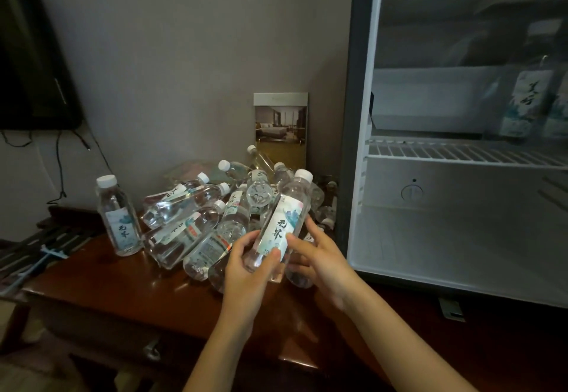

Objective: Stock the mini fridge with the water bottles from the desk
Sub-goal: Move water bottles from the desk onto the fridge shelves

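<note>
Held bottle (281, 225): a small clear plastic water bottle with a white cap (303, 175) at 1 o'clock. It is held tilted and raised just above the near side of the pile.

Its lower body is gripped by the left hand (246, 271), fingers curled round and thumb laid on the foot of the label. The label's right edge is pinched by the right hand (322, 262), thumb in front and index finger behind.

Handling, judged: the bottle is full, so fairly heavy for its size. The thin wall is expected to give under a squeeze, and the glossy label may slip. Hold is best taken mid-body across the label, not at the cap.

A pile of like bottles (190, 222) is noted at 9 to 12 o'clock, lying crosswise on the wooden desk (107, 284). One upright bottle (118, 219) stands at 9 o'clock.

The mini fridge (356, 115) stands open at 3 o'clock. Its wire shelf (445, 153) at 2 o'clock already carries stocked bottles (525, 99) at the far right.
</note>
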